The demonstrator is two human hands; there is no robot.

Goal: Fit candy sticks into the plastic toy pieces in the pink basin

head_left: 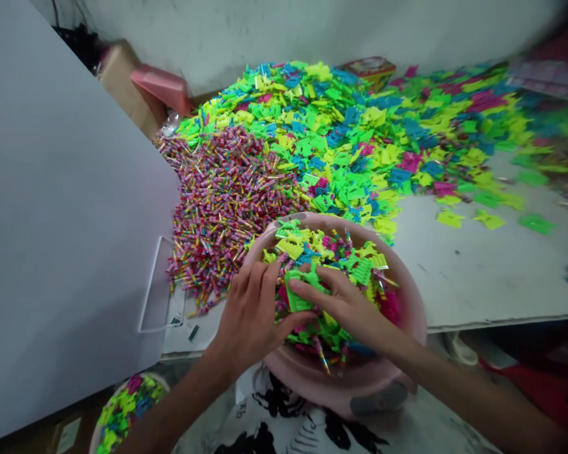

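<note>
Basin of pink plastic (402,309) sits directly beneath our hands, apparently to keep its load within reach, left hand (250,315) and right hand (345,309) together on a green plastic piece (298,293), grip unclear, with heaped neon pieces (341,126) and striped sticks (222,195) beyond the hands.

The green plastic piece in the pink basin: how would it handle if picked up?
The green plastic piece between the left hand and right hand probably feels stiff and light, since it keeps its flat shape. Its notched edges may snag neighbouring pieces in the pink basin.
</note>
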